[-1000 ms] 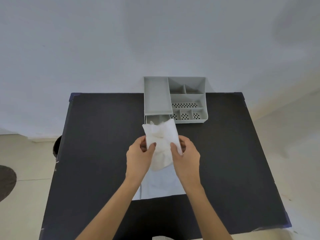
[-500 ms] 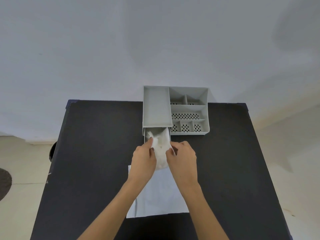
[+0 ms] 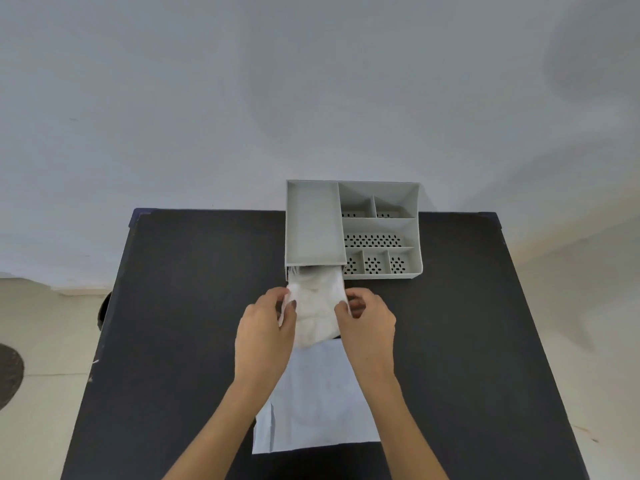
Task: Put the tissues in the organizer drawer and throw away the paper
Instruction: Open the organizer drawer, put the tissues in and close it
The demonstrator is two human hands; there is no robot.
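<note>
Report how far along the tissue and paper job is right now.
Done: the organizer's drawer is pulled open. In hand: the left hand and the right hand pinch the tissues by their sides, the far end already in the drawer opening. Left: seat the tissues fully, then throw away the paper lying flat on the table.

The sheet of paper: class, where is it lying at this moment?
The sheet of paper lies flat on the black table, centre-near, under the person's forearms, just behind the tissues.
</note>
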